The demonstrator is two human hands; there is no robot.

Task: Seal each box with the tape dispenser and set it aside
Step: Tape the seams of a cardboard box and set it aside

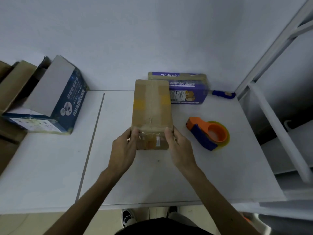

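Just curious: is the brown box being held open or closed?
Closed: on the brown box flaps lie flat, tape across the near end.

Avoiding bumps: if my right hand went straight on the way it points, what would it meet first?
Probably the brown box: the right hand grips its near right corner and points into it. The tape dispenser lies off that line.

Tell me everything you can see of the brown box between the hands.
The brown cardboard box is oblong and rests on the white table, its length running away from the person. Its flaps are closed and a centre seam runs along the top. Yellowish tape patches cross the far half, and clear tape shines over the near edge beside a small label. The left hand and right hand grip its near corners. Its far end overlaps the purple box; whether they touch cannot be told.
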